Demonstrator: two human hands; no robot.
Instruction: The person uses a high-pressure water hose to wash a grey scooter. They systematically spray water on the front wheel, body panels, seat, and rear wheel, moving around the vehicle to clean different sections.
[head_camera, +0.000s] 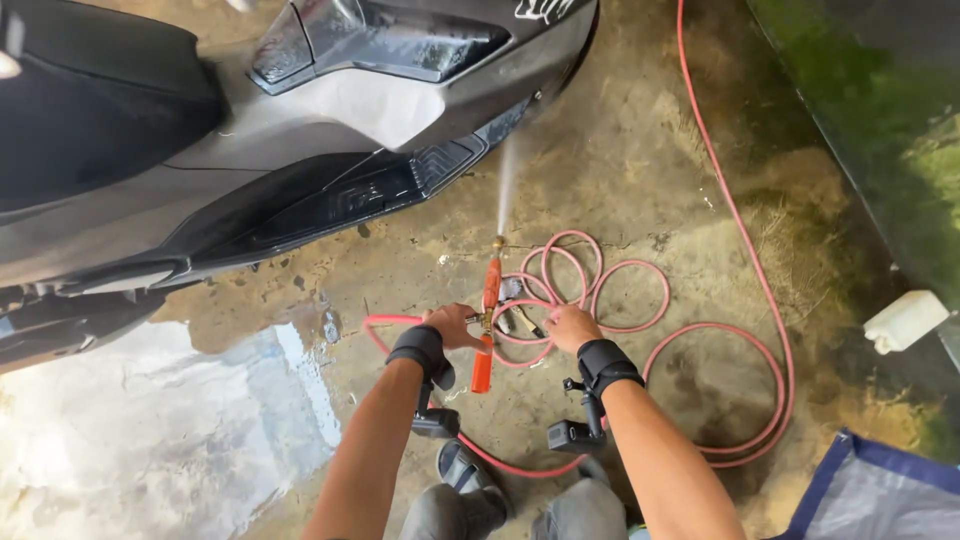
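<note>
Spraying scooter (300, 130) — both hands, orange wand (487, 315) (wet floor)

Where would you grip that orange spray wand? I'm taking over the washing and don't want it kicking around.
Probably grip the orange spray wand as the hands do now: left hand from the left on the orange handle near its hose end, right hand beside the brass fittings. The nozzle points away at the scooter, so come from behind, clear of the jet.

A white plastic canister (905, 320) lies at the right edge on the stained concrete floor (640, 170). A grey tarp with blue edging (880, 495) fills the lower right corner. A wet puddle (150, 430) spreads across the lower left.
</note>
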